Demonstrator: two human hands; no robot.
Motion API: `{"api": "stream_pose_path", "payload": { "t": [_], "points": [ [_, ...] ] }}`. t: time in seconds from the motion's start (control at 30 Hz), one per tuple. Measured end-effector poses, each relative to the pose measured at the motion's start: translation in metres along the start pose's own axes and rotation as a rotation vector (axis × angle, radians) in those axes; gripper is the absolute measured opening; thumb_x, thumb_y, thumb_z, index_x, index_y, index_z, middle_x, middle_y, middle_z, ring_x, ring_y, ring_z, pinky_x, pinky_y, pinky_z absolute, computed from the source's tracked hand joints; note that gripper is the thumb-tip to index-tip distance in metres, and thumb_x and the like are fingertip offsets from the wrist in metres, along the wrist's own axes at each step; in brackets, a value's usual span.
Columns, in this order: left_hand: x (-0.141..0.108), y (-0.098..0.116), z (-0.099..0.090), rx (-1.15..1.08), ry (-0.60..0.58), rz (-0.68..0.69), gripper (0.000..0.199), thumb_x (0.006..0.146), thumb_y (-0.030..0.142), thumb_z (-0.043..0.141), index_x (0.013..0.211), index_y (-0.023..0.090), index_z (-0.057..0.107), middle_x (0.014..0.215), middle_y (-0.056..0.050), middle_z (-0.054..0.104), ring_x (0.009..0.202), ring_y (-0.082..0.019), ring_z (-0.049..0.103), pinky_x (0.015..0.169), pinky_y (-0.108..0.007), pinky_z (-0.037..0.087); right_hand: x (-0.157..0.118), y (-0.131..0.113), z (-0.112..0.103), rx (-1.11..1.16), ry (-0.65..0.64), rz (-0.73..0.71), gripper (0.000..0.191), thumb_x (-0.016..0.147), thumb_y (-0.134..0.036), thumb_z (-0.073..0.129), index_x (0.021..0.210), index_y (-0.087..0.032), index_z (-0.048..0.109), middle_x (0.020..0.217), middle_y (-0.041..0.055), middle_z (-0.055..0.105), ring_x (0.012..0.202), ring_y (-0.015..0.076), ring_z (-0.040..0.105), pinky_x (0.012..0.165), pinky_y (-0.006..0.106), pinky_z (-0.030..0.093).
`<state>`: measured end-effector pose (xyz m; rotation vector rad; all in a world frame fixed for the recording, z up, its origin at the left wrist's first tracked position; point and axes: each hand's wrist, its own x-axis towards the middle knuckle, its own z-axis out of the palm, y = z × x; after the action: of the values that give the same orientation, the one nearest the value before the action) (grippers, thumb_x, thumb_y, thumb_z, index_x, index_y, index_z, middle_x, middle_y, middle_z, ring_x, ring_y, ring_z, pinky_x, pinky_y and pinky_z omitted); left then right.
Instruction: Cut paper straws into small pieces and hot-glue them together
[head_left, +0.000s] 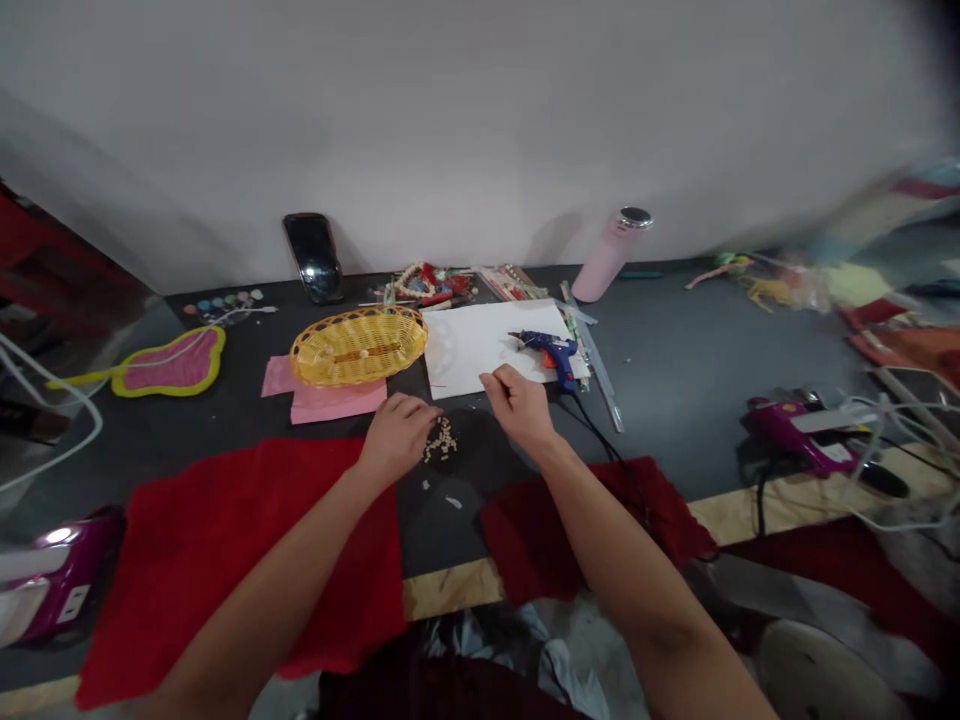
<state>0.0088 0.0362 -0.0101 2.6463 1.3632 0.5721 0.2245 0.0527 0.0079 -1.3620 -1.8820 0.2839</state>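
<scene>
My left hand [401, 432] rests low over the dark table, palm down, with its fingers loosely bent. Its fingertips reach the edge of a small heap of beige bits [442, 440], too small to name. My right hand [519, 402] is closed in a pinch at the front edge of a white sheet [469, 345]; whatever it may hold is hidden. Just beyond it, a blue glue gun [551, 352] lies on the sheet. A yellow woven basket [360, 350] stands past my left hand, on pink pieces [337, 402].
Red cloths [262, 540] lie along the front edge. Toward the wall are a leaning phone [313, 258], beaded trinkets [427, 283] and a tilted pink bottle [609, 255]. Clear sticks [596, 360] lie right of the sheet. Purple machines [810, 435] stand on both sides, with loose cables.
</scene>
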Motion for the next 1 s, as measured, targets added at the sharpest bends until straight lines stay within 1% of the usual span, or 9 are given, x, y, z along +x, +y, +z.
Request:
{"api": "stream_pose_path", "payload": {
  "t": [0.07, 0.2, 0.3, 0.4, 0.5, 0.67, 0.77, 0.9, 1.0],
  "points": [
    [0.001, 0.002, -0.005, 0.019, 0.015, -0.011, 0.026, 0.086, 0.019, 0.045, 0.104, 0.021, 0.064, 0.095, -0.007, 0.064, 0.092, -0.023, 0.051, 0.080, -0.038, 0.040, -0.002, 0.002, 0.005, 0.010, -0.104, -0.093, 0.012, 0.088, -0.026, 0.047, 0.088, -0.020, 0.058, 0.072, 0.0006, 0.057, 0.064, 0.0122, 0.052, 0.061, 0.023, 0.038],
    [-0.004, -0.008, -0.016, 0.049, 0.093, -0.099, 0.028, 0.086, 0.018, 0.042, 0.102, 0.021, 0.066, 0.093, -0.007, 0.065, 0.093, -0.023, 0.052, 0.082, -0.038, 0.039, -0.007, 0.004, 0.015, 0.042, -0.395, -0.299, 0.019, 0.086, -0.015, 0.050, 0.099, -0.022, 0.061, 0.095, 0.0049, 0.062, 0.088, 0.0151, 0.058, 0.075, 0.025, 0.045],
    [-0.011, -0.022, -0.016, 0.053, 0.031, -0.147, 0.028, 0.087, 0.021, 0.043, 0.104, 0.022, 0.065, 0.096, -0.007, 0.065, 0.095, -0.023, 0.052, 0.082, -0.039, 0.039, -0.012, 0.004, 0.021, 0.063, -0.496, -0.333, 0.022, 0.087, -0.013, 0.048, 0.102, -0.021, 0.062, 0.097, 0.0049, 0.063, 0.092, 0.0145, 0.058, 0.079, 0.025, 0.045],
    [-0.015, -0.029, -0.010, 0.061, -0.052, -0.163, 0.029, 0.086, 0.021, 0.043, 0.106, 0.023, 0.064, 0.099, -0.006, 0.065, 0.098, -0.024, 0.051, 0.084, -0.040, 0.038, -0.013, 0.004, 0.023, 0.023, -0.505, -0.275, 0.023, 0.088, -0.014, 0.046, 0.105, -0.021, 0.061, 0.099, 0.0055, 0.063, 0.092, 0.0143, 0.059, 0.080, 0.025, 0.045],
    [-0.015, -0.026, -0.005, 0.072, -0.089, -0.170, 0.030, 0.086, 0.020, 0.042, 0.106, 0.024, 0.064, 0.097, -0.006, 0.065, 0.097, -0.025, 0.051, 0.084, -0.041, 0.037, -0.013, 0.004, 0.023, -0.053, -0.491, -0.205, 0.023, 0.088, -0.015, 0.047, 0.106, -0.020, 0.061, 0.098, 0.0064, 0.063, 0.089, 0.0147, 0.059, 0.078, 0.025, 0.045],
    [-0.014, -0.020, -0.004, 0.017, -0.124, -0.116, 0.026, 0.087, 0.024, 0.042, 0.100, 0.025, 0.066, 0.092, -0.006, 0.066, 0.093, -0.023, 0.053, 0.084, -0.041, 0.036, -0.014, 0.001, 0.023, -0.062, -0.528, -0.235, 0.018, 0.088, -0.019, 0.049, 0.097, -0.023, 0.065, 0.091, 0.0037, 0.064, 0.086, 0.0139, 0.059, 0.073, 0.023, 0.043],
    [-0.014, -0.019, -0.004, -0.013, -0.126, -0.095, 0.026, 0.088, 0.025, 0.043, 0.101, 0.025, 0.065, 0.091, -0.006, 0.067, 0.093, -0.022, 0.055, 0.084, -0.041, 0.035, -0.014, 0.002, 0.024, -0.019, -0.529, -0.242, 0.018, 0.088, -0.018, 0.050, 0.097, -0.022, 0.065, 0.092, 0.0036, 0.064, 0.086, 0.0133, 0.060, 0.074, 0.023, 0.043],
    [-0.013, -0.016, -0.003, -0.011, -0.113, -0.124, 0.031, 0.088, 0.022, 0.040, 0.110, 0.026, 0.061, 0.093, -0.006, 0.067, 0.093, -0.022, 0.055, 0.084, -0.040, 0.034, -0.013, 0.005, 0.026, 0.017, -0.483, -0.220, 0.019, 0.089, -0.018, 0.048, 0.098, -0.020, 0.064, 0.095, 0.0056, 0.065, 0.087, 0.0143, 0.060, 0.077, 0.025, 0.045],
    [-0.012, -0.015, -0.006, 0.016, -0.104, -0.153, 0.031, 0.087, 0.019, 0.040, 0.109, 0.025, 0.062, 0.095, -0.006, 0.066, 0.094, -0.023, 0.055, 0.084, -0.041, 0.034, -0.012, 0.006, 0.026, 0.028, -0.459, -0.209, 0.020, 0.090, -0.020, 0.047, 0.100, -0.019, 0.063, 0.096, 0.0064, 0.065, 0.088, 0.0150, 0.060, 0.079, 0.026, 0.045]
  ]
}}
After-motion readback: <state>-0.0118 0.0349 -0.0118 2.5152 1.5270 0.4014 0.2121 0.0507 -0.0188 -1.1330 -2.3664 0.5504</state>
